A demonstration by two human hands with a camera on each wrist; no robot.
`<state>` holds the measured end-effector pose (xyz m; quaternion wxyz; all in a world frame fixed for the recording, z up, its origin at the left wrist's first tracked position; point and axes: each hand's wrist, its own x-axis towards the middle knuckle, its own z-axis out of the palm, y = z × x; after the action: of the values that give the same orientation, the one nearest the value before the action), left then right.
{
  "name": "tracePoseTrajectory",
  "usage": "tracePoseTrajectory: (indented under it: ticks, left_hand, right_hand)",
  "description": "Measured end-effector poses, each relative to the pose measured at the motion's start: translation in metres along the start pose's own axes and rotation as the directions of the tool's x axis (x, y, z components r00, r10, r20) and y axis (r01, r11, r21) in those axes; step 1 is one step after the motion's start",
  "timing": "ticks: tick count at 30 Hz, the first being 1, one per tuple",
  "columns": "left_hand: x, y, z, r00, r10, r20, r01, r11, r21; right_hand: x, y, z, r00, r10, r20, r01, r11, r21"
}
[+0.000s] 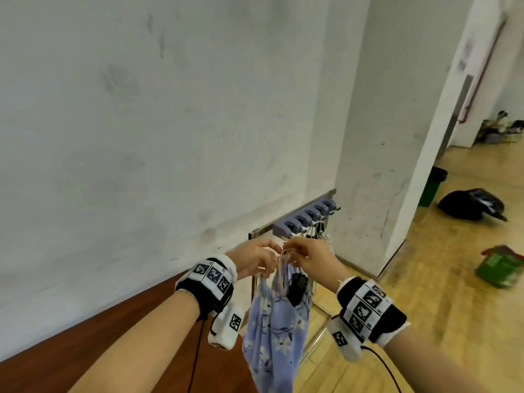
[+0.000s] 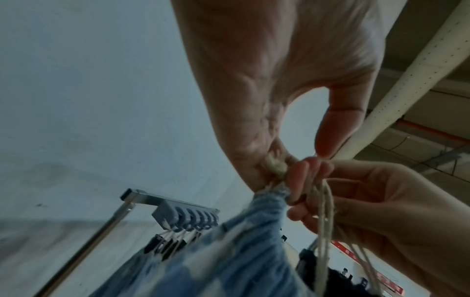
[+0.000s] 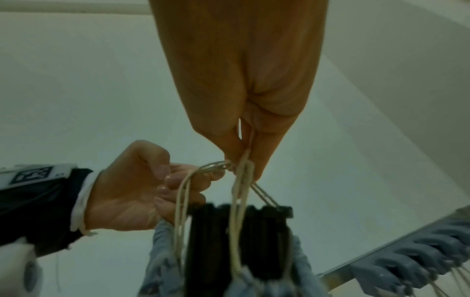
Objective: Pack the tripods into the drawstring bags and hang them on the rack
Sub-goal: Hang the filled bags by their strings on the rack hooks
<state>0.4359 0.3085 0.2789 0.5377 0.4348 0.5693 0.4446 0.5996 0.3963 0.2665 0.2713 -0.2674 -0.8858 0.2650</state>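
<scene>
A light blue floral drawstring bag (image 1: 272, 321) hangs in the air below both hands. A black tripod (image 1: 296, 287) sticks out of its gathered mouth. My left hand (image 1: 269, 258) pinches the knotted cream drawstring (image 2: 276, 166) at the bag's left side. My right hand (image 1: 292, 255) pinches the other cord loops (image 3: 241, 166) just beside it, and its fingers (image 2: 300, 180) touch the left hand's. The rack (image 1: 306, 219), a metal bar with several grey-blue hooks, is just beyond the hands. Other bags (image 1: 319, 235) hang by their cords from its far hooks.
A white wall (image 1: 170, 137) is close behind the rack, with a corner pillar (image 1: 377, 165) to the right. On the wooden floor at right lie a green box (image 1: 499, 268), a black bag (image 1: 470, 207) and a green bin (image 1: 431, 188). A brown surface (image 1: 113, 336) is at lower left.
</scene>
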Motion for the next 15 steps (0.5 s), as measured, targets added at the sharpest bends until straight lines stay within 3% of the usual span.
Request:
tracePoseTrajectory:
  ticks: [4, 10, 13, 15]
  left_hand:
    - [0.028, 0.008, 0.030, 0.999, 0.039, 0.029, -0.038, 0.999, -0.010]
    - [0.061, 0.016, 0.055, 0.993, 0.113, -0.035, -0.112, 0.994, 0.014]
    - [0.080, 0.023, 0.057, 0.988, 0.148, -0.049, -0.145, 0.988, 0.051]
    - [0.095, 0.028, 0.056, 0.985, 0.169, -0.041, -0.165, 0.982, 0.087]
  right_hand:
    - [-0.010, 0.039, -0.030, 0.997, 0.044, 0.070, -0.038, 0.995, -0.087]
    - [-0.019, 0.068, -0.056, 0.997, 0.071, 0.036, -0.061, 0.971, -0.233]
    - [-0.013, 0.083, -0.058, 0.987, 0.160, -0.036, -0.164, 0.959, -0.231]
    - [-0.007, 0.092, -0.060, 0.961, 0.242, -0.132, -0.257, 0.960, -0.110]
